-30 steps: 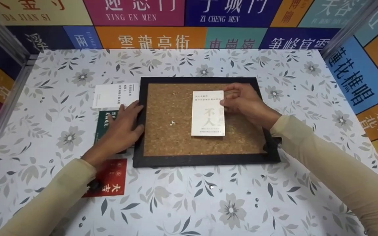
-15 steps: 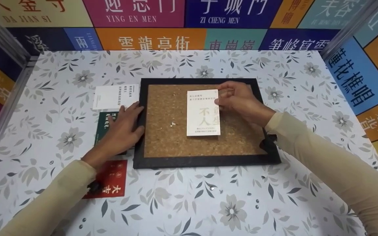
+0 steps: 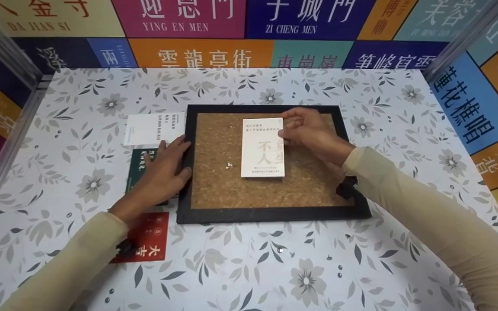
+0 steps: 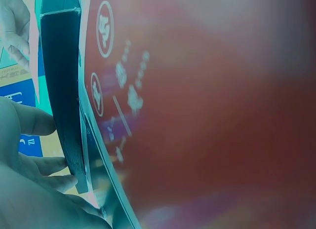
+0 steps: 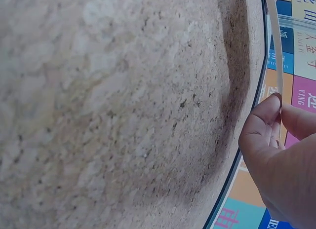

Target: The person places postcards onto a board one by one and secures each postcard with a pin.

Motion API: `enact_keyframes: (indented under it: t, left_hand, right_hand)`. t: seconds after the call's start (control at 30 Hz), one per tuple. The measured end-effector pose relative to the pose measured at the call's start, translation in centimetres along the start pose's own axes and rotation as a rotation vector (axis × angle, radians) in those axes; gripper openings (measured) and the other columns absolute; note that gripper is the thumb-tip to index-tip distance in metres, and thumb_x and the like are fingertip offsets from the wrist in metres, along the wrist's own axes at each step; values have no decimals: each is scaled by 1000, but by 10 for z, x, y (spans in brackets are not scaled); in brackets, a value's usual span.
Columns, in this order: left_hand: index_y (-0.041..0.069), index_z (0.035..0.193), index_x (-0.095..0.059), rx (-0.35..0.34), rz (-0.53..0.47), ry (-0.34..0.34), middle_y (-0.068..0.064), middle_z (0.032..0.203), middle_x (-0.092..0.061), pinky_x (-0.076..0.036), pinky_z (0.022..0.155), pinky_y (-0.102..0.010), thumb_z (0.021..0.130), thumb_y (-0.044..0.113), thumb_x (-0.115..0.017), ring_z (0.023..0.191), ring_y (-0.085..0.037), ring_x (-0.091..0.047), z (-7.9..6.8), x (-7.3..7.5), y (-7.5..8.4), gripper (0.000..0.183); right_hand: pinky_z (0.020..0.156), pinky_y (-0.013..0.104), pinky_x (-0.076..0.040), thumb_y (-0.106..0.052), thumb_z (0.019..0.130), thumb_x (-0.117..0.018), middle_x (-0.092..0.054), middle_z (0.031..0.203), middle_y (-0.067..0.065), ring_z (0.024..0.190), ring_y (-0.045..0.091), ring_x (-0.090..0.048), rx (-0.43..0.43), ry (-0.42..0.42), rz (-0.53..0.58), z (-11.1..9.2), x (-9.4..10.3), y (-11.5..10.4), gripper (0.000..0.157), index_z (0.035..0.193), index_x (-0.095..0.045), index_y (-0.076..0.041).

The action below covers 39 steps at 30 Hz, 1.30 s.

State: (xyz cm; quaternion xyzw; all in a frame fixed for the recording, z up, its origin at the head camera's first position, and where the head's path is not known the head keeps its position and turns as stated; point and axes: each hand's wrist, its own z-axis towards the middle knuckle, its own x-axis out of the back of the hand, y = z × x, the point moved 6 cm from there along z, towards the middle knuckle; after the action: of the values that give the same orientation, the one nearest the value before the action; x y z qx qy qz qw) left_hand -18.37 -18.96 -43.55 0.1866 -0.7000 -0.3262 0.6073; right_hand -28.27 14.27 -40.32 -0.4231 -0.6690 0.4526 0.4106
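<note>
Between its thumb and fingers my right hand (image 3: 311, 133) pinches the upper right edge of a white card (image 3: 262, 149) with printed characters. The card hangs just above a cork board (image 3: 218, 185) in a black frame (image 3: 275, 214); the right wrist view shows its thin edge at the fingertips, apart from the cork. My left hand (image 3: 158, 170) lies at the frame's left side with fingers spread, fingertips touching the frame (image 4: 64, 91) in the left wrist view. Beneath that hand is a green card (image 3: 136, 170), partly covered.
Another white card (image 3: 154, 128) lies behind the left hand, and a red card (image 3: 151, 237) lies under the left wrist. A few small pins (image 3: 280, 250) are scattered in front of the frame. Small shiny bits (image 3: 229, 165) sit on the cork. Printed walls enclose the table.
My right hand has carried the white card a little to the left over the cork. The left hand stays at the frame's left edge.
</note>
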Motion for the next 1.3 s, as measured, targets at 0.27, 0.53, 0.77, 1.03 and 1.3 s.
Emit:
enact_keyframes:
  t: [0.27, 0.53, 0.77, 1.03, 1.3]
  left_hand:
    - [1, 168, -41, -6, -2, 9, -16, 181, -25, 13, 118, -87, 102, 16, -59, 164, -59, -4, 4, -3, -8, 69]
    - [0, 168, -39, 12, 18, -8, -17, 182, -23, 12, 117, -88, 104, 15, -58, 165, -58, -3, 3, -3, -6, 69]
    - [0, 168, -39, 8, 10, -2, -17, 182, -23, 13, 117, -88, 103, 14, -58, 165, -58, -3, 3, -2, -5, 69]
    - [2, 168, -40, 6, -1, 6, -17, 181, -24, 13, 118, -87, 104, 15, -58, 165, -58, -3, 1, -1, -3, 69]
    - [1, 168, -40, 0, 11, 10, -17, 181, -24, 12, 117, -88, 104, 16, -58, 164, -59, -4, 2, -1, -4, 68]
  right_hand:
    - [82, 29, -64, 13, 97, -70, -65, 101, 8, 88, 14, -65, 11, 5, 20, 2, -3, -2, 50, 144, -55, 8]
    - [87, 32, -65, 12, 98, -71, -65, 105, 9, 91, 15, -66, -15, 5, 38, 7, -8, -1, 49, 144, -56, 7]
    - [83, 31, -65, 12, 98, -69, -66, 103, 10, 88, 16, -67, -11, 5, 52, 9, -13, -3, 46, 142, -57, 7]
    - [80, 29, -64, 13, 97, -69, -65, 103, 10, 85, 14, -66, 4, -6, 46, 11, -14, 0, 51, 145, -53, 10]
    - [80, 28, -64, 12, 98, -69, -67, 107, 11, 87, 15, -68, -5, -11, 60, 14, -16, -1, 50, 145, -54, 9]
